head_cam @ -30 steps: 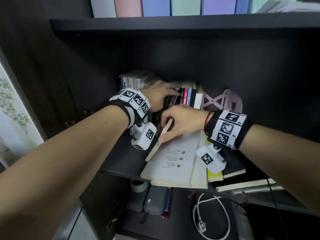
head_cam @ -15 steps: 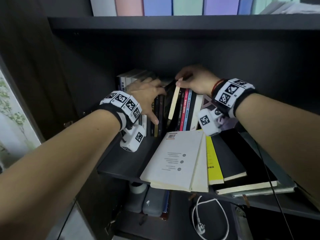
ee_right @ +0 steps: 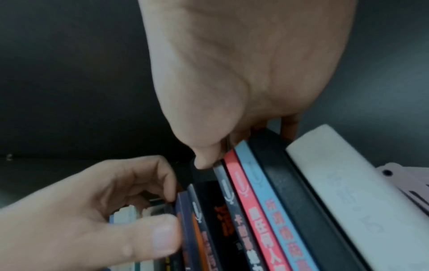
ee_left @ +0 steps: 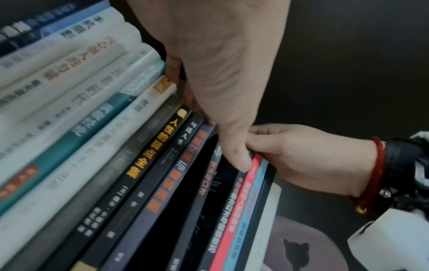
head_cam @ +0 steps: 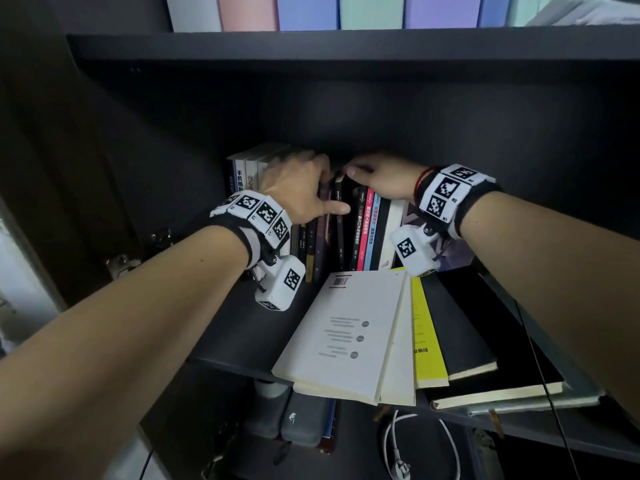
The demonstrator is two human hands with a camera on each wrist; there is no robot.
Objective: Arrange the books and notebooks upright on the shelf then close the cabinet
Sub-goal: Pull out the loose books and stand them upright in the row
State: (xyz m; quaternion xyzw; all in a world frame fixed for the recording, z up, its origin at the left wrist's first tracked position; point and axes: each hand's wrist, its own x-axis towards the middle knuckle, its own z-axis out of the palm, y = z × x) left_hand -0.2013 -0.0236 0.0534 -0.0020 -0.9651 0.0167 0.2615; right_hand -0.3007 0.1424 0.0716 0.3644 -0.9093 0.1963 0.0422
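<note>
The dark cabinet's middle shelf (head_cam: 242, 337) sat under a second dark shelf board carrying pastel binders (head_cam: 308, 12). Open shelf room lay to the left of the row of upright books (head_cam: 360, 233) and along the shelf's front left edge. At the front right, a fanned stack of flat books and notebooks (head_cam: 346, 334), white on top over yellow and black covers, overhung the shelf edge just in front of the row.

The left hand (head_cam: 298, 192) had its fingers curled over the top edges of the upright books, with the thumb pressed on the spines. The right hand (head_cam: 384, 181) pinched the top of a thin black-spined book (head_cam: 341, 216) standing in the row, between a grey spine on its left and a red-spined book (head_cam: 367, 230) further right. A pale pink stand (head_cam: 457, 258) stood at the right end of the row, partly hidden by the wrist camera. Below, the lower compartment held a grey case (head_cam: 304, 420) and a white cable with plug (head_cam: 401, 459).
</note>
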